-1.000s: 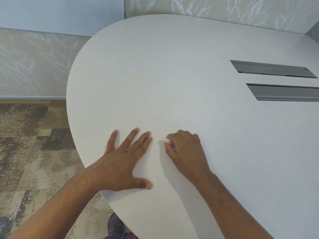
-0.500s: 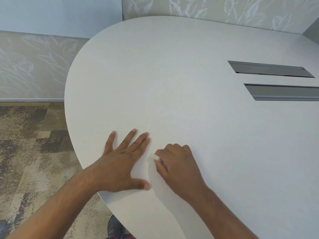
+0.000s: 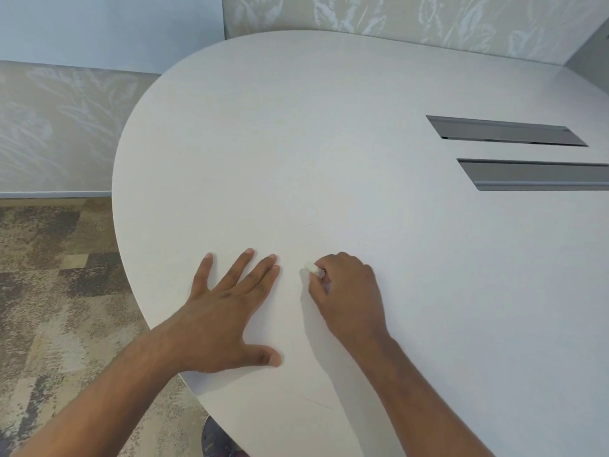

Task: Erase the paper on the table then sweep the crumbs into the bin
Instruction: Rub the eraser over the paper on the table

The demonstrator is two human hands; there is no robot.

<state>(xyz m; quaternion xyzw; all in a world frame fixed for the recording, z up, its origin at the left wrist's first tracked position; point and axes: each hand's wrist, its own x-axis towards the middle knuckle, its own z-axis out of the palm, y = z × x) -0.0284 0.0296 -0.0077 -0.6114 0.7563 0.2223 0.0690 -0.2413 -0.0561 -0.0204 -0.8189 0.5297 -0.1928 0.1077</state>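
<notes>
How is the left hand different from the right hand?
The left hand lies flat with fingers spread; the right hand is curled up. The left hand holds nothing; the right hand pinches a small white eraser. The left hand sits nearer the table edge than the right hand. Both are bare and rest on the table.

Single head-worn wide-angle view, looking forward and steeply down from above the near rounded edge of the white table. Both forearms enter from the bottom edge; the left hand and right hand lie close below the lens. Carpeted floor fills the left side, patterned wall the top.
</notes>
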